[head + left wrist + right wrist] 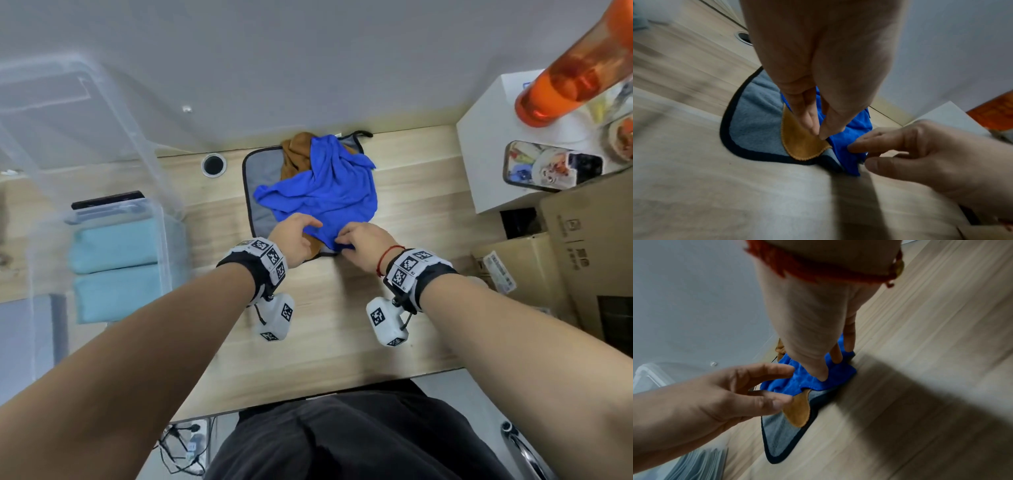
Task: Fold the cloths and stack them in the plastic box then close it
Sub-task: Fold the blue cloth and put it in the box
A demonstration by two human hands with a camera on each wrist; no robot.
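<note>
Both hands (298, 236) (364, 241) on blue cloth (329, 192) atop grey & brown cloths

Bare light-wood table (342, 325) on the near side of the cloth pile, open to both forearms. Left flank blocked by clear plastic box (161, 240), its raised lid (68, 102) overhead. Right flank walled by white cabinet (479, 154) and brown cardboard boxes (534, 274).

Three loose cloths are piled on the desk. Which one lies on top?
The blue cloth: crumpled over the brown cloth, both on the flat grey cloth. The right hand pinches its near edge.
</note>
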